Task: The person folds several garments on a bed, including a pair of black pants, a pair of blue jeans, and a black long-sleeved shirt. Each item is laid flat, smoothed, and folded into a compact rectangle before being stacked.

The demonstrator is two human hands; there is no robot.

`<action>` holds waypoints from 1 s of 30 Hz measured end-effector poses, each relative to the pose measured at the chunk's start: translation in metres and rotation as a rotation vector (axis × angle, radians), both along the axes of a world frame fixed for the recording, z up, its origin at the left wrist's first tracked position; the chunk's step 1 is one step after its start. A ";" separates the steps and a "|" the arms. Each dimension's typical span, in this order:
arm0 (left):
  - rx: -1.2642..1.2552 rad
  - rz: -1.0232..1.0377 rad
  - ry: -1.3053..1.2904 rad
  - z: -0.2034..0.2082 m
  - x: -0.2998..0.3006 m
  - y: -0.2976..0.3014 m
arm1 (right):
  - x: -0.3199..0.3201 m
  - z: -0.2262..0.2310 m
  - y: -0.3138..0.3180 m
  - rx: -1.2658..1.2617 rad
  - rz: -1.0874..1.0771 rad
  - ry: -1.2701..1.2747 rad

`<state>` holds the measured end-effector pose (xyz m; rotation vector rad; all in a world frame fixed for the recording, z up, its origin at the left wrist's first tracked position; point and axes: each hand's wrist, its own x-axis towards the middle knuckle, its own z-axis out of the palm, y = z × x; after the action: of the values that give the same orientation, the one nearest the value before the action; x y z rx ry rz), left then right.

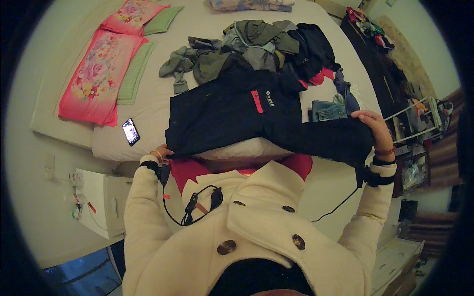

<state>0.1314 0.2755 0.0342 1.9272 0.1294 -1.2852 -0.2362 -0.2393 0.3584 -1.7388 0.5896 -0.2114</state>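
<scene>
the bundle is cut off by the top edge, while the jacket hides part of the jeans and the near side of the pile, whose overlapping pieces cannot be told apart. the left hand shows its fingertips poorly against dark cloth. the phone has a screen too small to make out, and the small things on the cabinet are no clearer.

A passage of bedsheet runs between the smartphone at left and the dark jacket. Beyond the jacket, heaped clothes obstruct the far middle; folded denim obstructs the right side.
</scene>
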 end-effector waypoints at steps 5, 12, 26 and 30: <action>0.165 -0.043 -0.068 -0.005 0.012 0.002 | 0.018 -0.002 -0.002 0.070 0.006 -0.023; 0.263 0.249 -0.568 -0.073 0.048 -0.010 | 0.038 0.004 0.012 -0.014 -0.007 -0.184; 0.712 0.262 -0.655 -0.019 0.031 -0.064 | 0.049 0.021 0.028 0.017 -0.080 -0.180; 0.638 0.039 -0.624 -0.016 0.020 -0.066 | 0.052 0.018 0.026 -0.051 0.021 -0.226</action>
<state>0.1516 0.2093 0.0177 2.7645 0.2769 -0.5887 -0.1847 -0.2130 0.3764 -1.7402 0.4036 -0.4056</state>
